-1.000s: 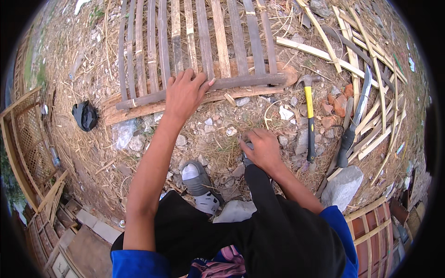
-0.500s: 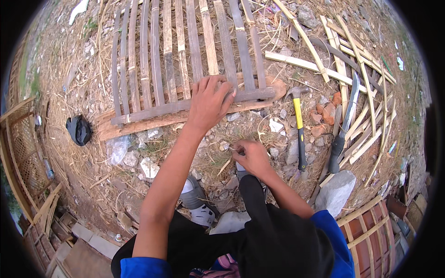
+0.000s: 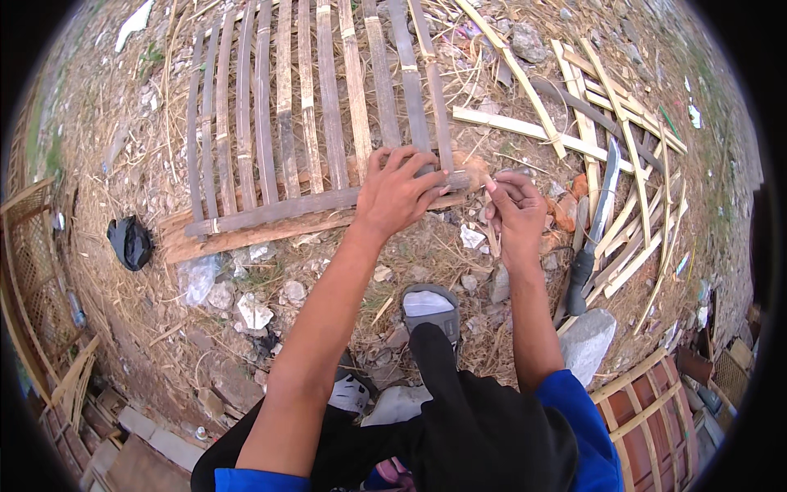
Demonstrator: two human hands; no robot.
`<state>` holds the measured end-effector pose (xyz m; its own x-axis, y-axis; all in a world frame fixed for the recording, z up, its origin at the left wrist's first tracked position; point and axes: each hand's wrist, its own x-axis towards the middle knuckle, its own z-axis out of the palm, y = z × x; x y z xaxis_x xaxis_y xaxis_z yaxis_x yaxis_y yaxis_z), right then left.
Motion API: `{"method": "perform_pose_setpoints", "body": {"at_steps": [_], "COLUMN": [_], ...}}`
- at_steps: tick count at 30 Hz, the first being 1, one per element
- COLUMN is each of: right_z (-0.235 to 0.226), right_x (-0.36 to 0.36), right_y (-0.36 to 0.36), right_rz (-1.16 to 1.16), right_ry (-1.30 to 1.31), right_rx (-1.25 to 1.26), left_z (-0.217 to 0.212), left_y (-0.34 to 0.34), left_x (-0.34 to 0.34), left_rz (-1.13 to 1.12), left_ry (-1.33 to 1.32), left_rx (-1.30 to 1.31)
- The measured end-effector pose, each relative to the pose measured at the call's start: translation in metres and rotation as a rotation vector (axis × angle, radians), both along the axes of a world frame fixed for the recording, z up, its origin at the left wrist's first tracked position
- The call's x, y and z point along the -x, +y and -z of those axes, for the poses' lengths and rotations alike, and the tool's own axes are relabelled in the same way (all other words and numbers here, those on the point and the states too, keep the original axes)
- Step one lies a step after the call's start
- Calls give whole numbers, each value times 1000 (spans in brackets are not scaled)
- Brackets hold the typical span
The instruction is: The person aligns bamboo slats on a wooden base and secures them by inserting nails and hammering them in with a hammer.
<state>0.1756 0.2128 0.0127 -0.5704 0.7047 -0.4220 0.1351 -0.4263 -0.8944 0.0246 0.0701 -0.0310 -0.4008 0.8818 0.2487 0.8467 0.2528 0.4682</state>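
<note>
A bamboo slat frame (image 3: 329, 123) lies on the ground ahead, its near ends joined by a dark bamboo crosspiece (image 3: 287, 207). This crosspiece rests over a rough wooden plank (image 3: 193, 248). Near its right end, my left hand (image 3: 395, 193) grips it, fingers bent over the bar and thumb on the near side. My right hand (image 3: 518, 211) is just beyond that end, thumb and fingers pinched together. What the pinch holds is too small to name. A thin pale strip (image 3: 493, 236) shows below those fingers. The hammer is hidden by my right hand and forearm.
A machete (image 3: 605, 205) with a black handle lies to the right, by loose bamboo strips (image 3: 631, 123) and a grey rock (image 3: 587, 343). Brick pieces (image 3: 566, 211) lie nearby. At left are a black plastic bag (image 3: 130, 243) and clear plastic (image 3: 197, 279). My sandalled foot (image 3: 429, 308) is below.
My right hand has risen from near my foot to the crosspiece's right end, covering the hammer. My left hand has slid right along the crosspiece. The view has shifted slightly.
</note>
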Motion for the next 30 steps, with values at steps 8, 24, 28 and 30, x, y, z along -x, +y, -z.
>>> {"method": "perform_pose_setpoints", "body": {"at_steps": [8, 24, 28, 30], "right_z": [45, 64, 66, 59], "right_x": [30, 24, 26, 35], "right_y": [2, 3, -5, -9], "right_rz": [-92, -117, -90, -81], "right_ry": [-61, -84, -46, -39], "right_rx": [-558, -245, -322, -346], "left_z": [-7, -3, -10, -9], "left_y": [2, 0, 4, 2], "left_x": [1, -1, -2, -1], "left_rz": [-4, -29, -46, -60], "left_ry": [-47, 25, -78, -92], "left_rx": [97, 73, 69, 47]}}
